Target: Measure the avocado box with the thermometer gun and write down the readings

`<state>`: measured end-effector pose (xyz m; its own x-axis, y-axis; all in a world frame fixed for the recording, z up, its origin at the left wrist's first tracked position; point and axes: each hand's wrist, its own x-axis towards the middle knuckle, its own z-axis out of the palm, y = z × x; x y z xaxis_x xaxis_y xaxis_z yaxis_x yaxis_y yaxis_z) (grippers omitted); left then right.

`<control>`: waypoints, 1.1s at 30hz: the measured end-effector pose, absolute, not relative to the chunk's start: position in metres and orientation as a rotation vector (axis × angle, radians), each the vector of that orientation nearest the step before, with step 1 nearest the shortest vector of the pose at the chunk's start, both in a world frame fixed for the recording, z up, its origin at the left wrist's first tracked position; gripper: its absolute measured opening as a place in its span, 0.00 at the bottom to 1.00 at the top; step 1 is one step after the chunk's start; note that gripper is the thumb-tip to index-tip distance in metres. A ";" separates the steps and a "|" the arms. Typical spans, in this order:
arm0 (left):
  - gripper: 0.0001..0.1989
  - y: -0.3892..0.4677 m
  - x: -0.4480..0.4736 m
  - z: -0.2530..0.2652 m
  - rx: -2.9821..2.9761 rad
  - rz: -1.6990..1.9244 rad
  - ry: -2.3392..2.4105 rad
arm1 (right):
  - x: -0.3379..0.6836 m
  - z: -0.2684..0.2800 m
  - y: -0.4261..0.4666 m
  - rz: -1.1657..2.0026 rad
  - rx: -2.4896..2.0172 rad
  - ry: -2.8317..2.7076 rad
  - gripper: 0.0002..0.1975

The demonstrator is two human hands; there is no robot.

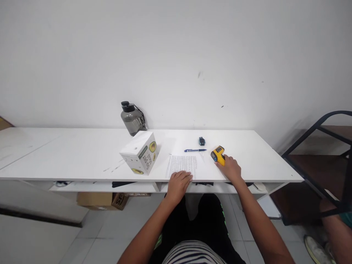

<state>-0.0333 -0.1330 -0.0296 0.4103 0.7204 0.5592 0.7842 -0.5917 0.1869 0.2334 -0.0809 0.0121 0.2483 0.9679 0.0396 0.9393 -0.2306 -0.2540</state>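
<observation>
Right hand (231, 169) — yellow device (219, 155) (gripped), left hand (177, 186) on paper (182, 163).

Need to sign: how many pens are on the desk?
1: the blue pen lies between the written sheet under the left hand and the dark device. The white box could hide others.

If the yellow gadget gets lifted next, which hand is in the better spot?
The right hand, I think. It is closed around the handle end of the yellow gadget, while the left hand rests on the written sheet, farther away.
</observation>
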 end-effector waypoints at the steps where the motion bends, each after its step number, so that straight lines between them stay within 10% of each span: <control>1: 0.11 -0.132 -0.033 -0.030 -2.553 -0.934 -1.360 | 0.234 0.012 -0.081 0.179 -2.292 -1.789 0.32; 10: 0.12 -0.162 -0.044 -0.012 -2.200 -1.100 -1.243 | 0.233 0.013 -0.082 0.219 -2.292 -1.760 0.33; 19: 0.61 -0.111 -0.152 0.007 -1.210 -1.861 -2.199 | 0.234 0.015 -0.080 0.292 -2.303 -1.702 0.35; 33: 0.41 -0.088 -0.166 -0.007 -1.269 -2.217 -2.246 | 0.249 0.013 -0.079 0.457 -2.129 -1.579 0.32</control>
